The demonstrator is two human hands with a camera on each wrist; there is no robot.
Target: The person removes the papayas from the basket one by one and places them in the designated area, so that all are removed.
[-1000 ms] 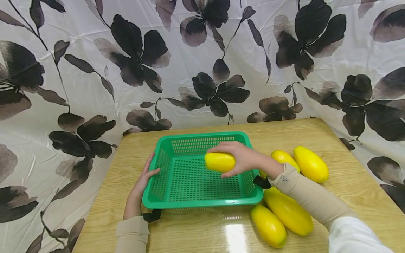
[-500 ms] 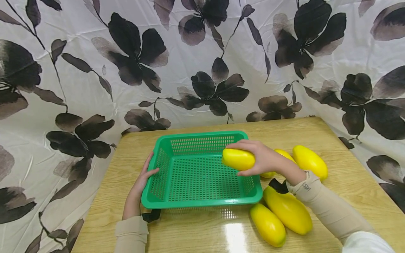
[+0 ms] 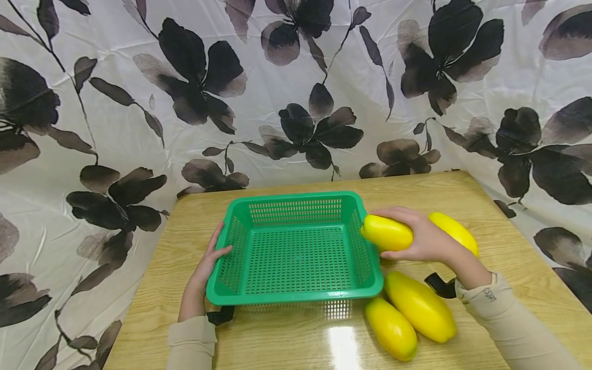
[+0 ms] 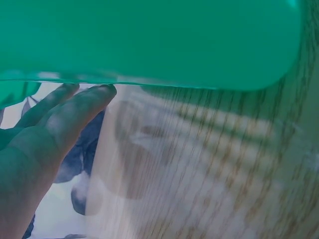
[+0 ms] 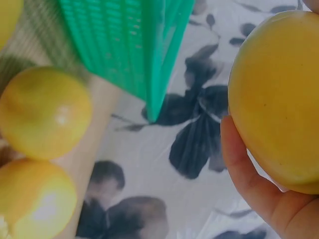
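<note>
My right hand [image 3: 425, 236] grips a yellow mango [image 3: 387, 232] at the right rim of a green plastic basket [image 3: 296, 296]. Fingers lie over its top and the thumb is below. In the right wrist view, the same mango [image 5: 279, 99] fills the right side, with a finger along its edge. My left hand [image 3: 208, 262] holds the basket's left rim, thumb over the edge and fingers along the outer side. Straight fingers [image 4: 75, 112] touch the green wall in the left wrist view. Nothing lies inside the basket.
Two mangoes [image 3: 420, 307] lie side by side on the wooden table [image 3: 287, 339], in front of the right hand. Another mango [image 3: 455, 232] is behind that hand, partly covered by it. A floral cloth [image 3: 259, 77] hangs beyond the table's back edge.
My right hand has carried the mango rightward, from over the middle of the basket to its right rim. The left hand and the basket have stayed in place.
</note>
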